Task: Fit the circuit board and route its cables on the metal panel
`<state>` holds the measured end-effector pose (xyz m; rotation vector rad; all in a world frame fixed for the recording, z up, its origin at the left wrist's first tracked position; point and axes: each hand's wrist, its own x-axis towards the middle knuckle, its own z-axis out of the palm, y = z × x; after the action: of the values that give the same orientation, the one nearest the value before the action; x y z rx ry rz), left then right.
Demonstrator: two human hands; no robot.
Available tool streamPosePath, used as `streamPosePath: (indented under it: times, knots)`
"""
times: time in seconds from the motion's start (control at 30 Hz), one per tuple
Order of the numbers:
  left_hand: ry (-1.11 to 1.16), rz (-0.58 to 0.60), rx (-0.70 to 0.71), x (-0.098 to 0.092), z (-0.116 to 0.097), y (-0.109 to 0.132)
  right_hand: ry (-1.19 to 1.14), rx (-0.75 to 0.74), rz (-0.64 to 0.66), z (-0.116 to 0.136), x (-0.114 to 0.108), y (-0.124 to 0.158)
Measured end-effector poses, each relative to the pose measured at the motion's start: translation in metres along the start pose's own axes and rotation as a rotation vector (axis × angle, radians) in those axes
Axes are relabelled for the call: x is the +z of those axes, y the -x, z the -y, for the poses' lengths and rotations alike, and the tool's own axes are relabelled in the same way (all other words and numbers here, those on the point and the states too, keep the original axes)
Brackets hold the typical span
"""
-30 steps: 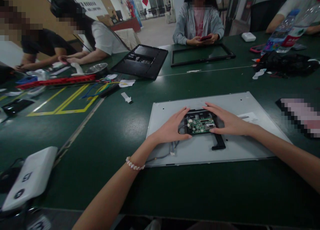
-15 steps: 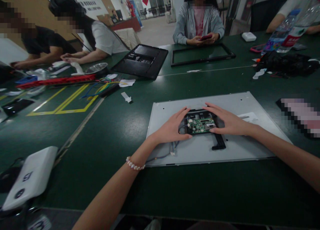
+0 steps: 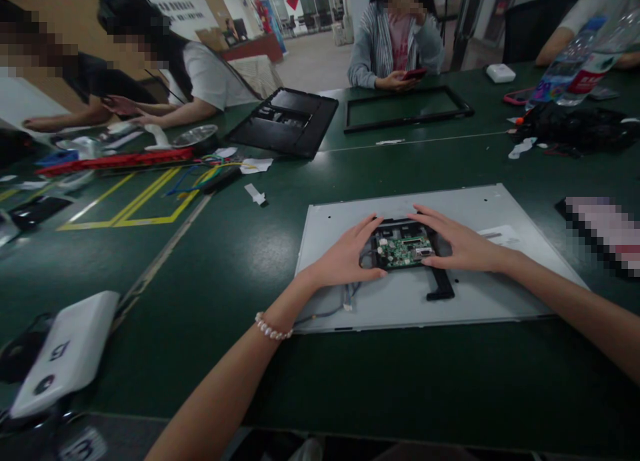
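A green circuit board (image 3: pixel 400 251) sits in a black plastic bracket (image 3: pixel 395 230) on a flat, pale metal display panel (image 3: pixel 500 294). My left hand (image 3: pixel 343 257) is curved round the bracket's left side, thumb at the near edge and fingers at the far edge. On the opposite side, my right hand (image 3: pixel 465 246) grips the bracket the same way. A black arm (image 3: pixel 441 285) sticks out from it toward me. Grey wires ending in a white plug (image 3: pixel 348 306) lie on the panel below my left hand. My palms hide the bracket's side edges.
A black back cover (image 3: pixel 285 122) and an empty black bezel frame (image 3: pixel 407 122) lie farther back. Left are a red strip (image 3: pixel 120 159) with wires and a white device (image 3: pixel 65 351). On the right are a phone (image 3: pixel 603 234) and bottles (image 3: pixel 587 74). Other people sit around the table.
My hands and the bracket keep their place on the panel. The person across has raised one hand toward the face; a person at left has lifted a hand. The view has shifted slightly.
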<state>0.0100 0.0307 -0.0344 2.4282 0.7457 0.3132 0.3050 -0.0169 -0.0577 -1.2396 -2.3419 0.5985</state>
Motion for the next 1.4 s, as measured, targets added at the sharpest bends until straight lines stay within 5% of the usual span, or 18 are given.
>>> streamPosePath:
  times: [1.4]
  knots:
    - [0.007,-0.009,0.012,-0.0002,0.0005,0.0001,0.009,0.005,0.007,0.0012,0.0005,-0.0005]
